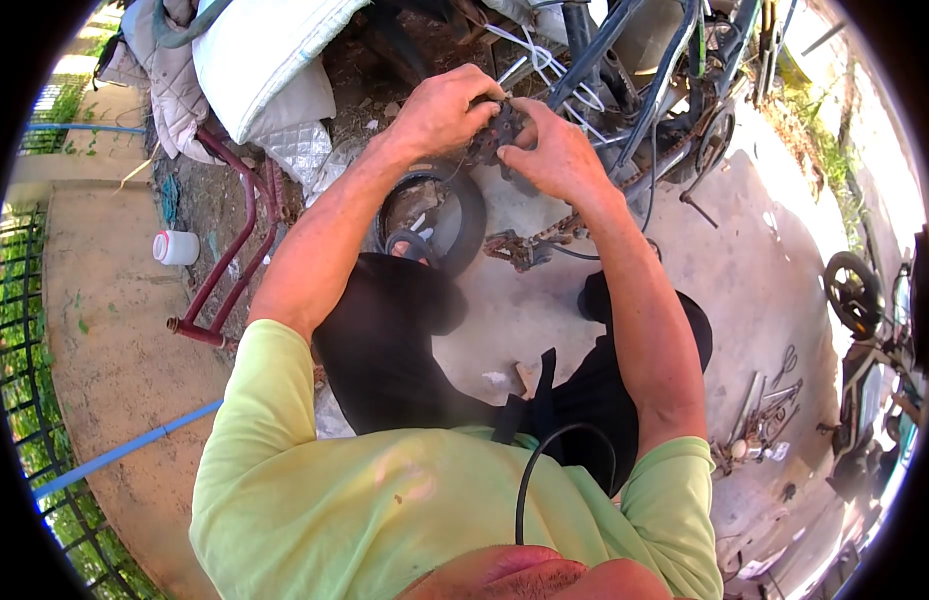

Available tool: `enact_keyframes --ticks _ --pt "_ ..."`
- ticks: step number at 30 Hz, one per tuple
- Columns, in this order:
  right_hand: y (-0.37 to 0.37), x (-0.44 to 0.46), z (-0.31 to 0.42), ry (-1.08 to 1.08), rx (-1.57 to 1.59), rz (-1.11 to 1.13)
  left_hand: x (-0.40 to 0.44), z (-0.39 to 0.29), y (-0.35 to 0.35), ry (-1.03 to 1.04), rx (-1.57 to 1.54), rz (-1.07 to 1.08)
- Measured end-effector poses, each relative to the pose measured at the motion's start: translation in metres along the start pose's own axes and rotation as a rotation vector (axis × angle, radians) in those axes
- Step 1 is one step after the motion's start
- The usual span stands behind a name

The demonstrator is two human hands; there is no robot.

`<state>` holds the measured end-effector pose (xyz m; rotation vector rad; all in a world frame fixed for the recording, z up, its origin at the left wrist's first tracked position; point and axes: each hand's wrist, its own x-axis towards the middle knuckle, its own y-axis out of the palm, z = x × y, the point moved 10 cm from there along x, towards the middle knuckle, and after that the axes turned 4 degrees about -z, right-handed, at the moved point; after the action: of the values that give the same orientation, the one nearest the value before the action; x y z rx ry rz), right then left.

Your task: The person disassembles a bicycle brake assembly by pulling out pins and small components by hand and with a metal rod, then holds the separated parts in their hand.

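My left hand [446, 108] and my right hand [559, 152] meet at the top middle, in front of the bicycle frame. Between them is a small dark, greasy metal bicycle part [498, 134], whose exact kind I cannot make out. Both hands are closed on it, the fingers of each pinching near its upper edge. Just below hangs or lies a rusty bicycle chain [559, 229] with a dark mechanism [519, 250] at its end. To the right of my right hand stands the dark bicycle frame [664, 90], with a crank [699, 207] low on it.
A black tyre [471, 225] lies by my left leg. On the left are a dark red frame piece [246, 215], a white jar [175, 247] and white sacking [269, 70]. Several hand tools [764, 415] lie on the concrete at the right, near a parked motorcycle [869, 390].
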<state>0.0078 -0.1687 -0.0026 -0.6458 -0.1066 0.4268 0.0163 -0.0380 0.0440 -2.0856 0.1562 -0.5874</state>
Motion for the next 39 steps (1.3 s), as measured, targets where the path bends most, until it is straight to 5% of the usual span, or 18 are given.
enact_keyframes --ticks 8,27,39 --pt "-0.001 0.001 0.001 0.012 -0.018 -0.014 -0.009 0.034 0.001 -0.168 -0.112 -0.005" --pt "0.001 0.0 0.006 0.043 -0.01 0.006 -0.02 0.06 0.009 -0.134 0.063 0.014" --pt "0.002 0.001 0.012 0.043 -0.016 -0.017 -0.044 0.106 -0.014 -0.445 -0.09 -0.019"
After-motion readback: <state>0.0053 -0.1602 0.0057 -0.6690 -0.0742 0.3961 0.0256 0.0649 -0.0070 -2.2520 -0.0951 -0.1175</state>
